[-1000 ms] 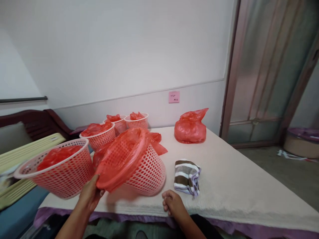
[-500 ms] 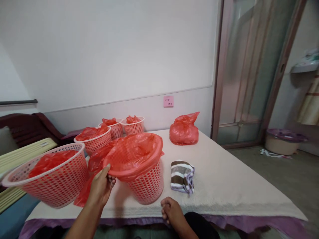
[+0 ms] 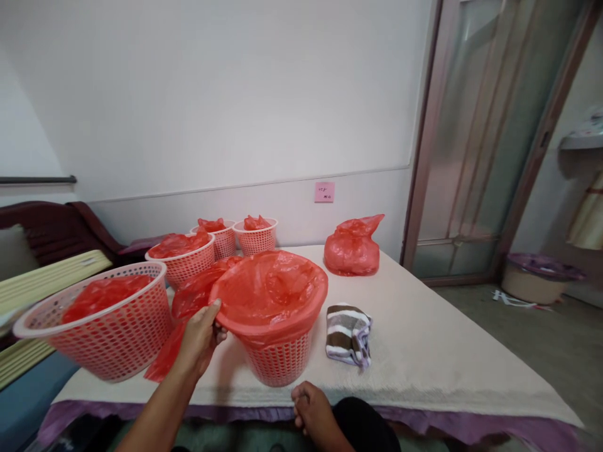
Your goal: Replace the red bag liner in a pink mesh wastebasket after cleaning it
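Observation:
A pink perforated plastic basket [image 3: 280,361] stands near the front edge of the table, lined with a red plastic bag [image 3: 264,292] folded over its rim. My left hand [image 3: 201,336] grips the left side of that rim, thumb on top of the bag and fingers beneath. Below the basket's front, my right hand [image 3: 311,405] is closed with curled fingers, apart from the basket; whether it holds anything is hidden. To the basket's right lies a folded striped towel [image 3: 347,336] in brown, white and grey.
At left are a large pink basket [image 3: 113,342] and several smaller ones, such as this basket [image 3: 188,265], all with red bags inside. A loose red bag [image 3: 195,295] lies between them. A filled red bag [image 3: 352,254] sits at the back, below a pink note [image 3: 325,192].
The basket has come more upright, and its rim has moved right with my left hand on it. My right hand has shifted slightly left and down.

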`<control>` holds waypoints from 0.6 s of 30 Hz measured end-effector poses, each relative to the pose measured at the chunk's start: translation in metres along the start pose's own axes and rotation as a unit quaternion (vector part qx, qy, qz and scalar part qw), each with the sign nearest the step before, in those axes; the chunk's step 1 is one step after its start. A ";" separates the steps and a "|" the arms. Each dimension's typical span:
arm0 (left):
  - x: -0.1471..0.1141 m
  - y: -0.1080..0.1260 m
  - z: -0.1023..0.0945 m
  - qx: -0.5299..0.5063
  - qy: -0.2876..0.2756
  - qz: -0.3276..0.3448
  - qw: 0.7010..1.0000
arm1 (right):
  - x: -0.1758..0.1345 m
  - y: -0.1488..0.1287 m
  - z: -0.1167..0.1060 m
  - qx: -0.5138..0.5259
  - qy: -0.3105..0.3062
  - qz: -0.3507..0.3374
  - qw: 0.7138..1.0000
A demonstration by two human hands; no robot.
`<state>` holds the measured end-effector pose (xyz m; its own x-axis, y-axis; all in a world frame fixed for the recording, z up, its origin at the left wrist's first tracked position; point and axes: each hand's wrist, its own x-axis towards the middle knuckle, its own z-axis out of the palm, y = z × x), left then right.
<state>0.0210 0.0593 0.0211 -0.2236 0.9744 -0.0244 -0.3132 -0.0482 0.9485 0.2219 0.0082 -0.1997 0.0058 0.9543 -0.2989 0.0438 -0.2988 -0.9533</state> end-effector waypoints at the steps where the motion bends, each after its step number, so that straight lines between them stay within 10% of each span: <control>1: -0.002 -0.001 -0.003 -0.011 -0.005 -0.009 1.000 | 0.000 0.000 0.000 -0.001 -0.001 -0.001 1.000; 6: -0.043 -0.023 -0.004 -0.080 0.015 -0.061 0.995 | -0.002 -0.001 0.001 -0.011 0.003 0.001 1.000; 11: -0.090 -0.043 0.022 -0.079 -0.084 -0.142 0.983 | -0.003 -0.001 0.003 -0.034 0.011 0.004 0.999; 18: -0.066 -0.069 0.022 0.020 -0.080 -0.078 0.994 | 0.000 0.003 0.003 -0.086 0.006 -0.003 0.996</control>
<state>0.0775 0.0027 -0.0361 -0.0251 0.9919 -0.1245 -0.2941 0.1117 0.9492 0.2194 0.0074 -0.2032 0.0170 0.9561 -0.2925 0.2137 -0.2892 -0.9331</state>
